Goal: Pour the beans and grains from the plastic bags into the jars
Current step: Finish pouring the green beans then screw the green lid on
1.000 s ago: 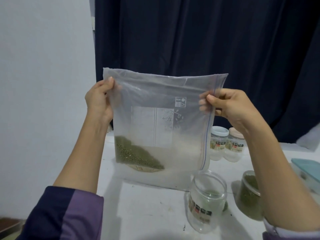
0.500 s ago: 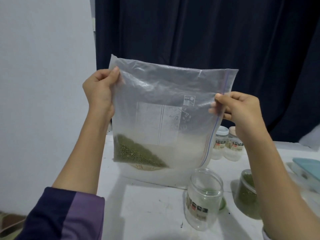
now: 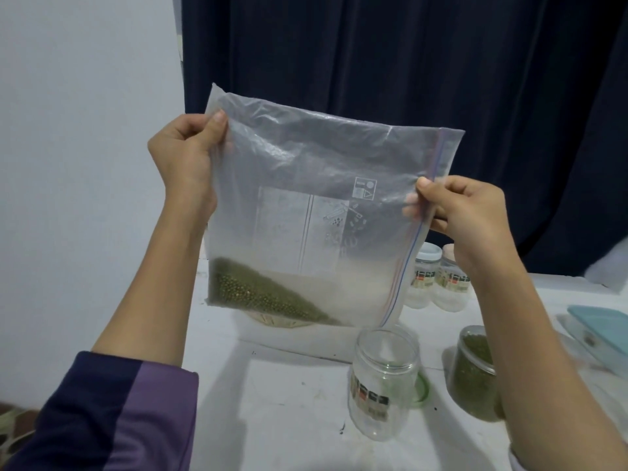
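I hold a large clear zip bag up above the white table, turned so its zip edge runs down the right side. My left hand pinches the bag's upper left corner. My right hand pinches the zip edge. Green beans lie heaped in the bag's lower left corner. An open clear jar stands on the table just below the bag's lower right corner; it looks empty. To its right stands a second jar with green beans, partly behind my right forearm.
Two lidded jars stand at the back behind the bag. A teal-lidded box sits at the right edge. A green lid lies behind the open jar. A dark curtain hangs behind the table, a white wall at left.
The bag has tilted: my left hand has risen with its corner and my right hand has dropped along the zip edge. The beans stay in the lower left corner.
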{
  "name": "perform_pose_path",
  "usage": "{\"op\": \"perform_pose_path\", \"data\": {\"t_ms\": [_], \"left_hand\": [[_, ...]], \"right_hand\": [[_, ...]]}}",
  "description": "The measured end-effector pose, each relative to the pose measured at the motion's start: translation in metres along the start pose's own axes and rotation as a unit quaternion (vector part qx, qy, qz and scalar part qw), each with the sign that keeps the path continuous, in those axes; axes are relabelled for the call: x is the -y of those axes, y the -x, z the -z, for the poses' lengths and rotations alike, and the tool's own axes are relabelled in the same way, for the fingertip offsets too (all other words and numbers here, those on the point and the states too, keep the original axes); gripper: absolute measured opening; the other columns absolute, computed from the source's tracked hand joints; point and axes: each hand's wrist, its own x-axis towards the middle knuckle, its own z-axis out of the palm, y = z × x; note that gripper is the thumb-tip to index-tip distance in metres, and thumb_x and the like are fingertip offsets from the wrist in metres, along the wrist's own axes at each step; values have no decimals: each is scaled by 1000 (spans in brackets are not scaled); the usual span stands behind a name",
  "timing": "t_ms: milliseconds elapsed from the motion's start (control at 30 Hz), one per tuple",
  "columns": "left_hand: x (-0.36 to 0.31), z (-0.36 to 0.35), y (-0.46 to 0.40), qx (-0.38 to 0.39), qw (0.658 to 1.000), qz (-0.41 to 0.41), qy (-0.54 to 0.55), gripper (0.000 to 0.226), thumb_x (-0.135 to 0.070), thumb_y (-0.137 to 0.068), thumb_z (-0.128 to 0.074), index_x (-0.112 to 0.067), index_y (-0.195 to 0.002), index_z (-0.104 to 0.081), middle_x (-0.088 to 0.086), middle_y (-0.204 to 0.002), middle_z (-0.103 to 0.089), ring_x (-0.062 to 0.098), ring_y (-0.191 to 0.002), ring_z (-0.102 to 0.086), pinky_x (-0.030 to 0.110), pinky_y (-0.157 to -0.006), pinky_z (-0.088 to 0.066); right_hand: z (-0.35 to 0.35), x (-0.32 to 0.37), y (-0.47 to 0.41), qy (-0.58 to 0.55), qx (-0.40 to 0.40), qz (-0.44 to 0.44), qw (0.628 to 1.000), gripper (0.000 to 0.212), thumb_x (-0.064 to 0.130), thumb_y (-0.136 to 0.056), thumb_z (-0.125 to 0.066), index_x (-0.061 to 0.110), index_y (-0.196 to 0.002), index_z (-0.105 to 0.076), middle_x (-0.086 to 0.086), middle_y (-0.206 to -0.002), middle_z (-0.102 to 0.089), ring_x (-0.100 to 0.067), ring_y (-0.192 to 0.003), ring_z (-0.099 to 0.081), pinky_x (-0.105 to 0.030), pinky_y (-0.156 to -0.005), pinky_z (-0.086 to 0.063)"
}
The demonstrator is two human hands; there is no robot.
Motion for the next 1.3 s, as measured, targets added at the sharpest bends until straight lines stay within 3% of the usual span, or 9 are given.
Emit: {"op": "perform_pose_path", "data": {"t_ms": [300, 633, 867, 1300], "left_hand": [[4, 4, 7, -9, 1000, 23, -13, 22, -11, -80, -73, -14, -61, -61, -4, -61, -58, 13, -66, -55, 26, -71, -52], [0, -2, 15, -9, 999, 23, -27, 30, -10, -80, -70, -15, -55, -54, -13, -49, -50, 6, -57, -49, 19, -62, -46], [1, -6, 19, -5, 1000, 9, -22, 28, -14, -84, -71, -16, -60, -57, -12, -54, -55, 5, -58, -52, 19, -67, -50], [-1, -17, 21, -9, 1000, 0, 0, 28, -16, -86, -69, -17, -61, -58, -13, -55, -55, 3, -60, -52, 19, -66, -47]], "right_hand": [[5, -8, 7, 1, 15, -16, 1000, 13, 11, -91, -63, 6, -80, -67, -9, -76, -69, -17, -64, -69, -21, -58, -53], [12, -18, 11, -22, 38, -42, 998, 8, 11, -89, -65, 4, -88, -69, -5, -73, -70, -15, -64, -69, -21, -61, -55], [20, -21, 8, -61, 43, -57, 996, 7, 0, -82, -68, 4, -86, -70, -4, -68, -70, -15, -62, -69, -20, -61, -55], [26, -25, 3, -73, 28, -83, 993, 9, 11, -83, -70, 5, -77, -70, -4, -71, -71, -11, -66, -70, -20, -63, -56]]}}
